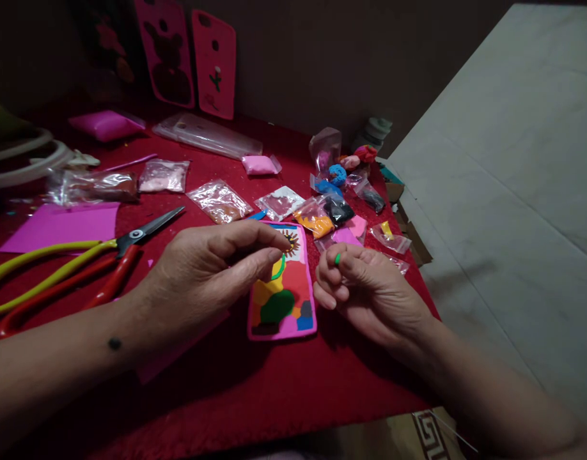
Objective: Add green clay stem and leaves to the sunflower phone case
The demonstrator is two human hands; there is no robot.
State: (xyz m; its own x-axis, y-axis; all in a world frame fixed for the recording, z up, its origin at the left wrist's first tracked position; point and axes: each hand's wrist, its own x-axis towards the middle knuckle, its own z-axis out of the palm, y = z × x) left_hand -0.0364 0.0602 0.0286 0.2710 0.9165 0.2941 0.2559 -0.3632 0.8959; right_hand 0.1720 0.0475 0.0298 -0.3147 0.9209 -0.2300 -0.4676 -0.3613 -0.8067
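A pink phone case covered in patches of coloured clay lies flat on the red cloth between my hands. My left hand hovers over its left edge, thumb and fingers pinched on a thin green clay strand that curves down onto the case. My right hand is curled just right of the case, pinching a small green bit of clay between thumb and fingers.
Two pairs of scissors with yellow and red handles lie at the left, beside pink paper. Several small bags of coloured clay are scattered behind the case. Two pink cases lean on the back wall. The cloth's right edge meets a pale floor.
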